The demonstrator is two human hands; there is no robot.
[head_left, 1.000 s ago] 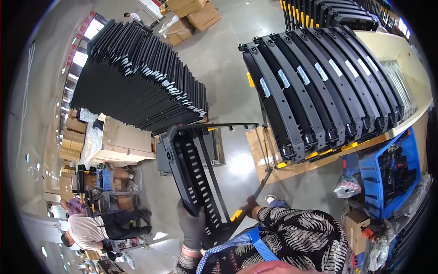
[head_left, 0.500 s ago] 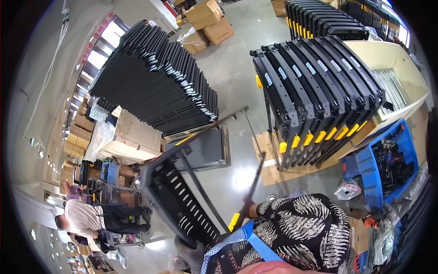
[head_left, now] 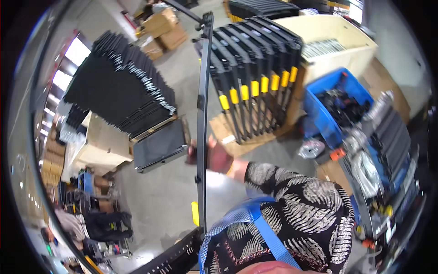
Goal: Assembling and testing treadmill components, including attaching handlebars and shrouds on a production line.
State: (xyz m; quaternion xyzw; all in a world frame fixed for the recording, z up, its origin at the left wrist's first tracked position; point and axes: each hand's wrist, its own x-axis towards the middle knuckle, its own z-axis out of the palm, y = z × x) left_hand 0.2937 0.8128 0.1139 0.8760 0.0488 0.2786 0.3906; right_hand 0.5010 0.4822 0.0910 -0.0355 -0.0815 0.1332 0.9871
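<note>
Partly behind a cut-off black frame, the blurred right hand

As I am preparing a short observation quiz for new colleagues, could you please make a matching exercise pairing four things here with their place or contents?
1. Right hand
2. Blue bin
3. Cream bin
4. Row of yellow pieces

A. Contains pale strips
B. On legs of black frames
C. Closed around a black bar
D. Contains dark parts

Pairs: 1-C; 2-D; 3-A; 4-B
</note>
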